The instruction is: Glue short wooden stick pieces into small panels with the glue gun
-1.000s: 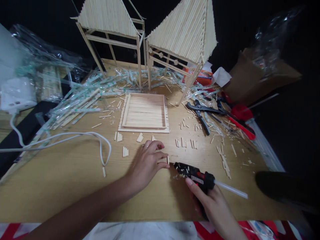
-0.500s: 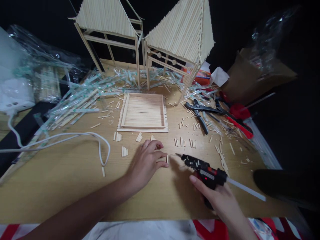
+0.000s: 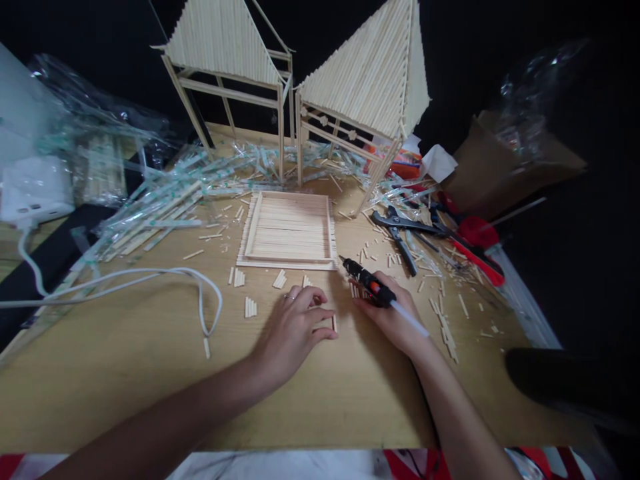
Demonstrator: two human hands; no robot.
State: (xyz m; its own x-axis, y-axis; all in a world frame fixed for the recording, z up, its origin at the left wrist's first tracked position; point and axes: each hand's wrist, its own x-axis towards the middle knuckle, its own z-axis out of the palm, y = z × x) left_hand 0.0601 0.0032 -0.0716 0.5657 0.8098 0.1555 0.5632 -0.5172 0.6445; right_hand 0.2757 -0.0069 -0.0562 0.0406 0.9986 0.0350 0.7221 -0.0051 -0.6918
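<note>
Between the thumb and forefinger of my left hand is a short wooden stick, held at the table top. My right hand grips a black hot glue gun with a clear glue stick poking out of its back. The gun's nozzle points up and left, near the front right corner of a square stick tray with a low raised rim. Small groups of cut sticks lie left of my left hand. More cut sticks are partly hidden behind the gun.
Two stick-built models with pitched roofs, a left model and a right model, stand at the back. Cutting pliers lie right amid scraps. Plastic wrappers heap up behind. A white cable loops at left; a brown box stands far right.
My right hand has carried the glue gun, first back to the right, then forward and left toward the tray's corner. My left hand keeps its pinch on the stick in nearly the same place.
</note>
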